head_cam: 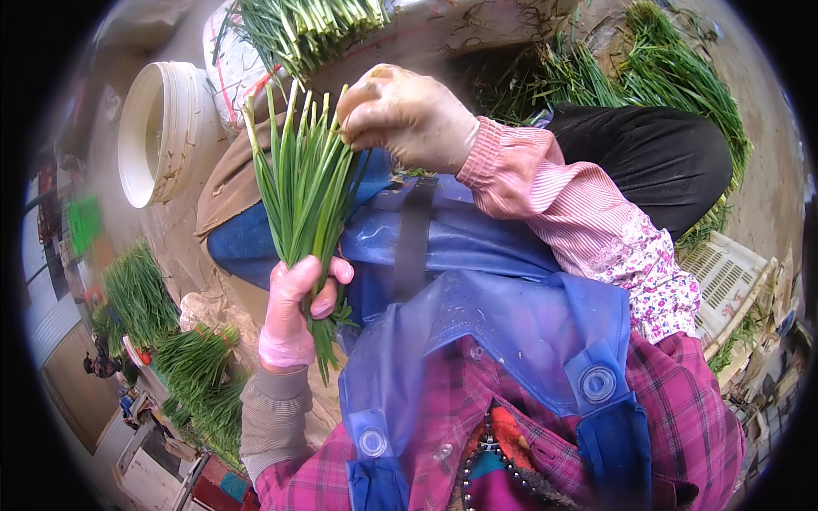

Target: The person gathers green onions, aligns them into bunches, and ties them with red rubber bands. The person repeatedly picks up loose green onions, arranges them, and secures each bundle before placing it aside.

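Observation:
A bunch of long green leaves with pale cut stalks, like garlic chives [300, 185], stands upright in front of me. My left hand [307, 300], in a thin pinkish glove, is closed round its lower, leafy part. My right hand [406, 112], in a pale rubber glove, is at the stalk ends on the bunch's right side, thumb and fingers pinched together at an outer stalk. Whether it grips that stalk is hard to see. Beyond the bunch, more stalks [313, 29] lie on a white woven sack [233, 70].
A white plastic bucket [182, 134] lies tipped at upper left. Tied green bundles [198, 358] and a leafy heap [140, 294] are at left. A large pile of leaves [684, 76] lies upper right, near a white plastic crate [725, 281]. A person [101, 364] is far left.

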Demonstrator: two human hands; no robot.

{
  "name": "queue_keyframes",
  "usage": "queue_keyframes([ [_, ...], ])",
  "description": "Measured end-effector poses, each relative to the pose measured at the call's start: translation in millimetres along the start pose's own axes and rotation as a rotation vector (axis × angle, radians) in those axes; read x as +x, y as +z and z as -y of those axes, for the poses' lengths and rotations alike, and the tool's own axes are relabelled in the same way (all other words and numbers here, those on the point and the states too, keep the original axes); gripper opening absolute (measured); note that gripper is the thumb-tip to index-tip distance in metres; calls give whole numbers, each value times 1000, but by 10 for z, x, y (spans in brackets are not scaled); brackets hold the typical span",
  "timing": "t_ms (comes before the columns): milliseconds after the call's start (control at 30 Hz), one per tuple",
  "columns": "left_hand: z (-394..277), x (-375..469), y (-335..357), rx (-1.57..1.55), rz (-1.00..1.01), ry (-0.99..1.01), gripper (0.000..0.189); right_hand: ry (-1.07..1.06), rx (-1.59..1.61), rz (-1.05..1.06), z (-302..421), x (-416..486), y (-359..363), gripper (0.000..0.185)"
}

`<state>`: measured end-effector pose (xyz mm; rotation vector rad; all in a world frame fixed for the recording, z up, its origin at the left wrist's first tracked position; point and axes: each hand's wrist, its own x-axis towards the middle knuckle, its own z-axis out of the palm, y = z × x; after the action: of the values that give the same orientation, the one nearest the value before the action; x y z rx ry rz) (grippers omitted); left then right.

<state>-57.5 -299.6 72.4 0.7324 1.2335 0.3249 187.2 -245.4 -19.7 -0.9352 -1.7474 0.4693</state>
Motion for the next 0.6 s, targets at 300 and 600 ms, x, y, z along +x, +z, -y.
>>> queue_keyframes([
  [300,17,-25,-137,-69,-248,30,16,711,-503,140,-547,-336,-607,19],
  [600,76,37,-132,47,-326,81,11,299,10,201,-234,-130,-233,20],
])
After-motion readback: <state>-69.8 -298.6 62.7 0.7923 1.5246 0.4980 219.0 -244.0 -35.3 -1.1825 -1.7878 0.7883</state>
